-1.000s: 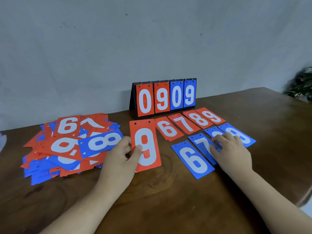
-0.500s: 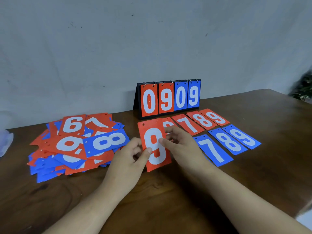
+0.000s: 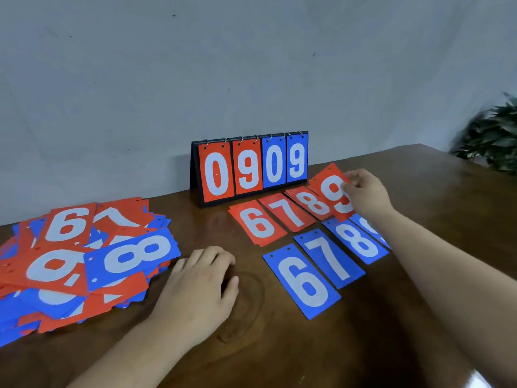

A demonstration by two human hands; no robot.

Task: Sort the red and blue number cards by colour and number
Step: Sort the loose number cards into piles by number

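Observation:
My right hand (image 3: pixel 366 193) pinches a red 9 card (image 3: pixel 331 189) and holds it tilted over the right end of the red row, past the red 8 (image 3: pixel 310 203). That row also has a red 6 (image 3: pixel 258 225) and a red 7 (image 3: pixel 289 212). Nearer me lie a blue 6 (image 3: pixel 302 284), a blue 7 (image 3: pixel 330 259) and a blue 8 (image 3: pixel 356 239); my right forearm hides most of the blue card beyond them. My left hand (image 3: pixel 201 284) rests on the table, fingers loosely curled, holding nothing, beside the mixed pile of red and blue cards (image 3: pixel 81 261).
A black flip scoreboard (image 3: pixel 251 169) reading 0 9 0 9 stands at the back of the wooden table (image 3: pixel 279 345), against the wall. A green plant (image 3: pixel 492 141) sits at the far right edge.
The red 9 card passed from my left hand to my right hand and travelled right, to the end of the red row. My left hand let go and settled by the pile.

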